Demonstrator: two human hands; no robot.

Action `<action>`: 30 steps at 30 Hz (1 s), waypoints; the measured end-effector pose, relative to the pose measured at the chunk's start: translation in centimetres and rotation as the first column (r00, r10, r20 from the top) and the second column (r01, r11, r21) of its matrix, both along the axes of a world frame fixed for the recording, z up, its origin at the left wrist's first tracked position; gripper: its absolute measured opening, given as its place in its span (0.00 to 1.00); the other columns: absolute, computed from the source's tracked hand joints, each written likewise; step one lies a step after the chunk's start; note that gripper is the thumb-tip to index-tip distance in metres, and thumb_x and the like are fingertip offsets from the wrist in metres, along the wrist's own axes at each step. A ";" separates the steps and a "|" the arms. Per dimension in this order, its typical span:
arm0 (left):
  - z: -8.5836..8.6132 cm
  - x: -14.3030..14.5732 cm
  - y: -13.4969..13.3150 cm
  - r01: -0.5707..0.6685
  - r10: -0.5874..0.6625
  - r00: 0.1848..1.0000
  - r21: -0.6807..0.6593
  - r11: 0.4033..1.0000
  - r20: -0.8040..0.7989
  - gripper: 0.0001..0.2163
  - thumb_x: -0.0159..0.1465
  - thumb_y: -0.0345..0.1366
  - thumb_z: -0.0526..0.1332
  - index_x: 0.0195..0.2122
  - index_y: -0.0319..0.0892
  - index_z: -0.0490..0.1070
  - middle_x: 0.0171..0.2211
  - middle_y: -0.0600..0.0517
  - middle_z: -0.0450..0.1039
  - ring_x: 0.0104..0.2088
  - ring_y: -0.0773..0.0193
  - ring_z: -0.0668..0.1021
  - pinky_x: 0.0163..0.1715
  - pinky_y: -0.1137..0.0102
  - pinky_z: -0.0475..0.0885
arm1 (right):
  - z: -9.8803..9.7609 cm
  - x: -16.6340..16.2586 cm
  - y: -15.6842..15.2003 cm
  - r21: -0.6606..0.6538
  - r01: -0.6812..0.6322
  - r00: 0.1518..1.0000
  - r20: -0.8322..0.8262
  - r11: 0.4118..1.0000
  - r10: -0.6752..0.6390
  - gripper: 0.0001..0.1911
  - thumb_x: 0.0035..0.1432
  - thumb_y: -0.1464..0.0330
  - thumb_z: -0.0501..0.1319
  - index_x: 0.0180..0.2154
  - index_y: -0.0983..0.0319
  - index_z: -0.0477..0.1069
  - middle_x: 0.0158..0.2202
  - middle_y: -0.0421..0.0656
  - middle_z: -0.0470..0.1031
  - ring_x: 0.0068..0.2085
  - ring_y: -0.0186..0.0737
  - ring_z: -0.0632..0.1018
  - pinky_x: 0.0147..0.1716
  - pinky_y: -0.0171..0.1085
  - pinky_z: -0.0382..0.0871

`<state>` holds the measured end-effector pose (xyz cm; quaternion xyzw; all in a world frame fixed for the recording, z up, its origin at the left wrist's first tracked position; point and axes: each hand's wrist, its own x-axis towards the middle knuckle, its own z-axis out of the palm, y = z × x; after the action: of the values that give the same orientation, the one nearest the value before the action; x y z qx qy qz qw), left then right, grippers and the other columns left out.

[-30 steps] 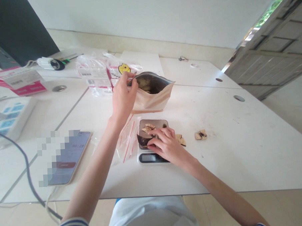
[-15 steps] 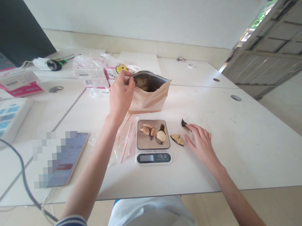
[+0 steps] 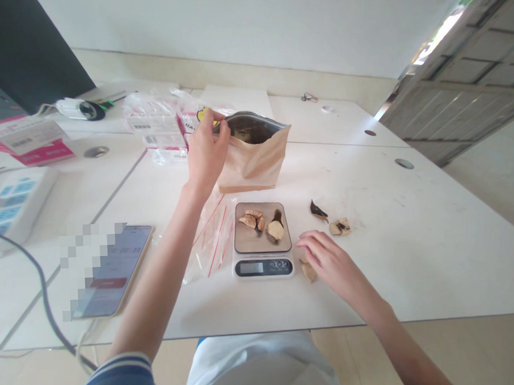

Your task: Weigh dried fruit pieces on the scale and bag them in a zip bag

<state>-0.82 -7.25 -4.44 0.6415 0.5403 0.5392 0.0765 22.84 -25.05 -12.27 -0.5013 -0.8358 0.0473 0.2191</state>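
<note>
My left hand (image 3: 209, 146) pinches the upper left rim of an open kraft paper pouch (image 3: 253, 167), which stands upright with a dark, shiny inside. In front of it is a small digital scale (image 3: 264, 266). Several dried brown-and-cream mushroom-like pieces (image 3: 252, 220) and a paler, rounder one (image 3: 275, 231) lie on its metal plate. Just right of the scale, my right hand (image 3: 325, 255) hovers palm down, fingers loosely bent. A tan piece (image 3: 308, 271) lies partly hidden under it. Beyond that hand rest a dark piece (image 3: 318, 211) and a cream piece (image 3: 340, 227).
Clear plastic zip bags (image 3: 212, 240) with red strips lie left of the scale. A phone (image 3: 115, 272) showing a timer is farther left, near a power strip (image 3: 19, 203) and cable. Pink-and-white boxes (image 3: 158, 120) in plastic wrap stand behind.
My right hand has moved left and toward me, uncovering the cream piece. The tan piece beside the scale now sits nearer the table's front edge. The pouch mouth is slightly higher.
</note>
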 end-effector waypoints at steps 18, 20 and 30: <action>-0.7 -0.1 2.2 0.048 -0.047 0.999 0.091 0.995 -0.008 0.10 0.67 0.43 0.50 0.39 0.44 0.65 0.43 0.44 0.70 0.51 0.55 0.71 0.55 0.57 0.64 | -0.2 -1.3 -2.0 0.025 -0.215 0.894 -0.398 0.976 0.207 0.19 0.62 0.77 0.54 0.53 0.57 0.65 0.45 0.42 0.77 0.46 0.35 0.78 0.46 0.35 0.74; -0.8 -0.2 2.4 0.080 -0.079 0.997 0.107 0.991 -0.010 0.11 0.67 0.45 0.49 0.42 0.44 0.63 0.46 0.43 0.69 0.51 0.56 0.71 0.56 0.57 0.62 | 0.1 -3.3 -0.2 0.128 -0.297 0.869 -0.375 0.946 0.324 0.18 0.62 0.78 0.54 0.52 0.58 0.66 0.46 0.42 0.78 0.49 0.36 0.77 0.50 0.37 0.72; -1.6 -1.2 1.4 0.155 -0.144 0.986 0.151 0.976 -0.086 0.17 0.68 0.46 0.47 0.54 0.46 0.54 0.57 0.42 0.59 0.60 0.57 0.61 0.59 0.58 0.57 | -1.7 -3.9 3.5 0.275 -0.336 0.942 0.116 0.901 0.316 0.12 0.65 0.70 0.54 0.48 0.60 0.71 0.56 0.46 0.71 0.58 0.46 0.70 0.56 0.50 0.65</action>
<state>-2.01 -5.87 -6.01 0.7041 0.4488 0.5483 0.0458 18.97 -21.50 -13.92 -0.3181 -0.9126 -0.0576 0.2504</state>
